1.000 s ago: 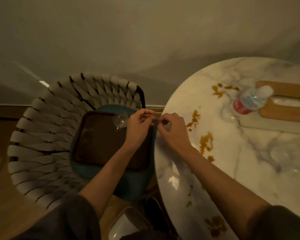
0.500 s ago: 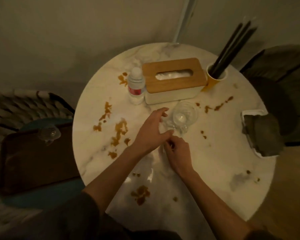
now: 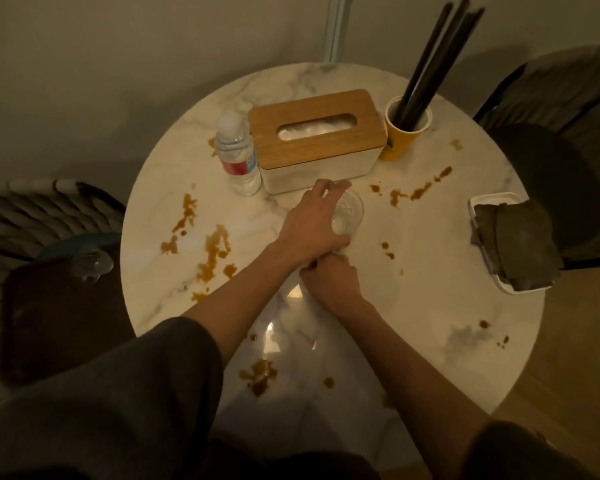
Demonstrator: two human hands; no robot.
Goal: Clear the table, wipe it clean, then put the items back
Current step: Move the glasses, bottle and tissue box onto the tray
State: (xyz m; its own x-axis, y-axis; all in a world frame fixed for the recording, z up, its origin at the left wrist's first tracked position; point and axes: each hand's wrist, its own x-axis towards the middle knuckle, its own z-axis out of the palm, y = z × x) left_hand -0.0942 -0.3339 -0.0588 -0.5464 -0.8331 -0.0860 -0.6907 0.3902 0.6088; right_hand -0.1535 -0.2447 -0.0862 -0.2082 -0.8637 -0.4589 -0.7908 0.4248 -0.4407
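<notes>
Dim, warm light, with a wide-angle stretch at the edges.

We find the marble counter (image 3: 430, 244) the only well-lit surface, with soft glare patches on its near side; the light seems to fall from above. The tray (image 3: 59, 323) at left and the chair (image 3: 555, 174) at right sink into shadow with little detail. The drinking glass (image 3: 349, 211) is hard to make out against the pale top, and the whole picture is slightly soft and grainy, the sleeves (image 3: 118, 410) looming large along the bottom edge.
</notes>
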